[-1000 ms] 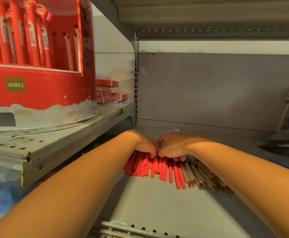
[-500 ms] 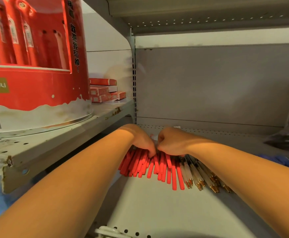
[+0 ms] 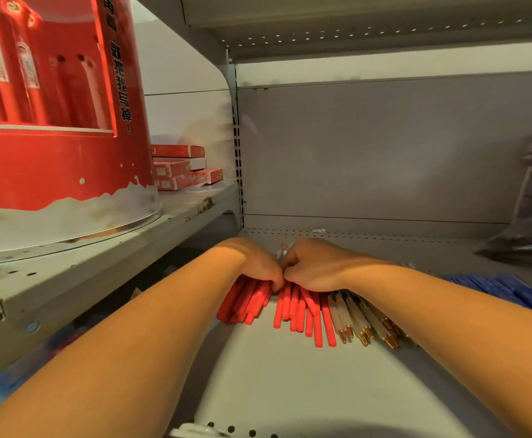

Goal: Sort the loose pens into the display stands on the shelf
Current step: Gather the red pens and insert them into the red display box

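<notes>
While gripping red pens [image 3: 297, 311] with left hand [image 3: 258, 267] and right hand [image 3: 313, 268]: barely begun, seemingly; white pens [image 3: 350, 317], blue pens [image 3: 511, 289] unsorted.

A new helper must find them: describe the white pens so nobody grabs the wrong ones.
Start at the grey lower shelf, below the ledge holding the big red display stand. A fan of pens lies there, red pens on its left and middle. The white pens sit at its right end: pale barrels with gold tips.
</notes>
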A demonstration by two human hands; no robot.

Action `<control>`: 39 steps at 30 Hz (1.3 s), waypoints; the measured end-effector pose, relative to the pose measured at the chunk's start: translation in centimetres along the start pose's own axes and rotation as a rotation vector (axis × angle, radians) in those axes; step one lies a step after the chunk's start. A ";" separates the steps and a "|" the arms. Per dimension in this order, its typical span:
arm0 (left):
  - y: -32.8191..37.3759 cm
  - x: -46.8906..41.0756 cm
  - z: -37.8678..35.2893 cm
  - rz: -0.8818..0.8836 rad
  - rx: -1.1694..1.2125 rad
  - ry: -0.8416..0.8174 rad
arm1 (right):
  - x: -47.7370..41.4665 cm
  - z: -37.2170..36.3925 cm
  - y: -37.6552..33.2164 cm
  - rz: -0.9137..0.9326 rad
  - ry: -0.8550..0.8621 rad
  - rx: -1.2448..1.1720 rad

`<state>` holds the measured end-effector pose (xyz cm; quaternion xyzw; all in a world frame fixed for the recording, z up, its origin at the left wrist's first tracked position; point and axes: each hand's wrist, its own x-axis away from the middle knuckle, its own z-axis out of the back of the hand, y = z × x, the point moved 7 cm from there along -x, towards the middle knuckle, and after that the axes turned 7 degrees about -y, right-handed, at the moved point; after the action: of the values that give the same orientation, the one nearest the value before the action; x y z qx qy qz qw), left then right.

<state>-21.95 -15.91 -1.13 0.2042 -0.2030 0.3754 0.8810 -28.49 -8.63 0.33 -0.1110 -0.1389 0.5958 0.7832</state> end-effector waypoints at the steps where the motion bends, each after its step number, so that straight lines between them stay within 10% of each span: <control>1: 0.1 -0.2 -0.1 -0.004 -0.019 0.014 | 0.0 0.0 0.1 -0.003 -0.003 0.001; 17: 1.0 -0.8 0.7 -0.042 -0.314 0.204 | 0.4 -1.0 -0.4 -0.027 -0.050 0.089; 39: -2.9 -2.5 2.0 -0.203 0.521 0.285 | 3.4 4.4 1.5 -0.088 0.386 -0.296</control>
<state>-21.78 -20.19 -1.37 0.3875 0.0467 0.3498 0.8516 -30.56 -4.91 4.26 -0.3300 -0.0771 0.5020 0.7957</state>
